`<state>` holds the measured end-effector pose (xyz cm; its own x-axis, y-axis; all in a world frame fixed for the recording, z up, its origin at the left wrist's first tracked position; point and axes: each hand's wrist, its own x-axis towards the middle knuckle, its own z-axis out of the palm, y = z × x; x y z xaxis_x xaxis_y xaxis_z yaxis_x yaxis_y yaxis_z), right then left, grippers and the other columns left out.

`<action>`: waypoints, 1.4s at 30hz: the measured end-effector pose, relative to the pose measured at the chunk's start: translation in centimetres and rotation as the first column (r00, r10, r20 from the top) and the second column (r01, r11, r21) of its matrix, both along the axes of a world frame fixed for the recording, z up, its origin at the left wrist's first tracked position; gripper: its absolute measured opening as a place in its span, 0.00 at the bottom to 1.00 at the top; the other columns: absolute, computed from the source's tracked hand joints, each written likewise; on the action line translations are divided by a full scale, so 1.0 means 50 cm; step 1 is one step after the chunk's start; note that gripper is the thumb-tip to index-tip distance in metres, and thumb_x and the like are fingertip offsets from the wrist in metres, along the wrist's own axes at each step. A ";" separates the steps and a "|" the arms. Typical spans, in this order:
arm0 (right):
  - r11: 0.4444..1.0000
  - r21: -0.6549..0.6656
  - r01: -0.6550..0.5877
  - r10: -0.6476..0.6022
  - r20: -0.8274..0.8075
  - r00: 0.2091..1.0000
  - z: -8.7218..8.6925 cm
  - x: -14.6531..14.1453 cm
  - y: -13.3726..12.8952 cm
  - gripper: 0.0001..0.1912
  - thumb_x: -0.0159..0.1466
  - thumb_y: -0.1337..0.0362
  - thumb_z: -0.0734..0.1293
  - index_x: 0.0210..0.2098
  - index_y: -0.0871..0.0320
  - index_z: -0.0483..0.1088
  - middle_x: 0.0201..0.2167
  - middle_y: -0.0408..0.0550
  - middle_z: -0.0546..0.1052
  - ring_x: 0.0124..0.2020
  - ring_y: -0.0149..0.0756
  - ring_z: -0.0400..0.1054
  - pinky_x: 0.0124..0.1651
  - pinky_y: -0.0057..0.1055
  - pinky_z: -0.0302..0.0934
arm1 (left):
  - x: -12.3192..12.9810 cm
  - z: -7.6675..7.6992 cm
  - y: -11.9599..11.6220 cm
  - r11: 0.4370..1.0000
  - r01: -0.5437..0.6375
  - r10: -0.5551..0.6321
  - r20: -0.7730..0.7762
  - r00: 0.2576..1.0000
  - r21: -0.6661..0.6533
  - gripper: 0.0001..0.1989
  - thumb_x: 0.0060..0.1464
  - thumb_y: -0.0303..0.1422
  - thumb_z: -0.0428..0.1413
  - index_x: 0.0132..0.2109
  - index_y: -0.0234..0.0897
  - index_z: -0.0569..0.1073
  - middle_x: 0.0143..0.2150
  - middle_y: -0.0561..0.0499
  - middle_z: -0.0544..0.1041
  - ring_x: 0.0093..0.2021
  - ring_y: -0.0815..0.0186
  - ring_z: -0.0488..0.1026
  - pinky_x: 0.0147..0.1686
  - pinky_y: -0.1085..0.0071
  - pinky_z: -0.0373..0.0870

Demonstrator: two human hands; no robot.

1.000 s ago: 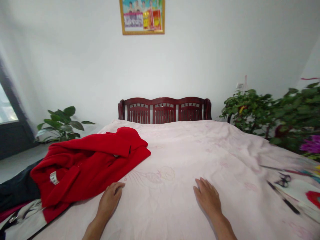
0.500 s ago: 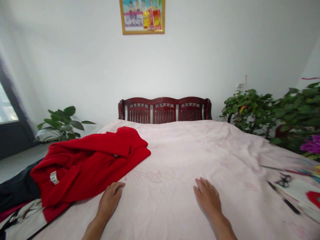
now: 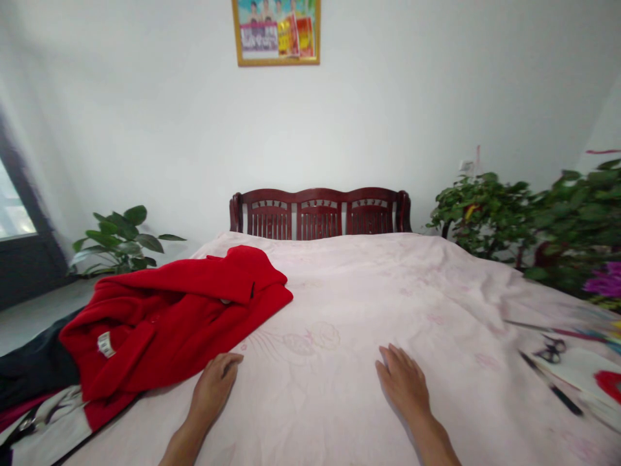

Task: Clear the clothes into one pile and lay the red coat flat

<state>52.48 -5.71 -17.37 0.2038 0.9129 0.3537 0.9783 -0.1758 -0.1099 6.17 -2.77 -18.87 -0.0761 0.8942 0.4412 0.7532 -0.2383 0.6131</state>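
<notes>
My left hand (image 3: 217, 383) rests on the pale pink bedsheet (image 3: 315, 401), close to the lower right edge of a red coat (image 3: 194, 323). Its fingers are loosely stretched out, partly seen from the side, and it holds nothing. Palm down on the same sheet lies my right hand (image 3: 402, 380), its fingers extended and nothing in it. The coat is folded over on itself, with a white label (image 3: 105, 345) showing at the collar.
Dark clothing (image 3: 39, 356) lies under the coat's left end. At the right are a knife (image 3: 550, 383), scissors (image 3: 550, 349) and white paper (image 3: 577, 372). Behind stands a dark red wooden backrest (image 3: 319, 217). Potted plants (image 3: 121, 239) flank the bed-like surface.
</notes>
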 end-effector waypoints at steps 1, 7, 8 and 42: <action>1.000 0.005 -0.001 0.001 0.002 1.000 -0.001 0.000 0.000 0.23 0.70 0.60 0.56 0.59 0.57 0.71 0.63 0.54 0.70 0.65 0.49 0.61 0.66 0.48 0.53 | 0.000 0.000 0.000 1.000 0.000 0.000 -0.002 1.000 0.000 0.14 0.55 0.35 0.51 0.43 0.42 0.80 0.45 0.50 0.81 0.49 0.58 0.76 0.54 0.60 0.70; 0.999 0.047 -0.012 0.013 -0.004 1.000 -0.011 0.003 0.004 0.22 0.69 0.61 0.58 0.58 0.58 0.72 0.62 0.57 0.71 0.65 0.50 0.61 0.66 0.48 0.53 | 0.000 -0.003 0.001 1.000 0.004 -0.004 -0.006 1.000 0.001 0.14 0.55 0.34 0.50 0.43 0.42 0.80 0.45 0.50 0.81 0.50 0.59 0.76 0.55 0.60 0.69; 0.998 0.056 -0.013 0.013 -0.006 1.000 -0.012 0.003 0.005 0.22 0.69 0.61 0.58 0.58 0.58 0.72 0.62 0.57 0.71 0.65 0.50 0.62 0.66 0.48 0.53 | -0.001 -0.004 0.001 1.000 0.003 -0.003 -0.007 1.000 -0.005 0.14 0.55 0.34 0.50 0.43 0.41 0.79 0.45 0.50 0.81 0.50 0.59 0.76 0.55 0.60 0.69; 0.999 0.030 -0.012 0.012 0.015 1.000 -0.008 0.002 0.002 0.23 0.69 0.60 0.56 0.59 0.57 0.71 0.62 0.54 0.71 0.65 0.49 0.61 0.66 0.47 0.52 | 0.003 0.007 -0.004 0.999 0.000 0.000 -0.001 1.000 -0.034 0.15 0.55 0.35 0.50 0.44 0.41 0.79 0.47 0.49 0.81 0.51 0.58 0.76 0.56 0.60 0.70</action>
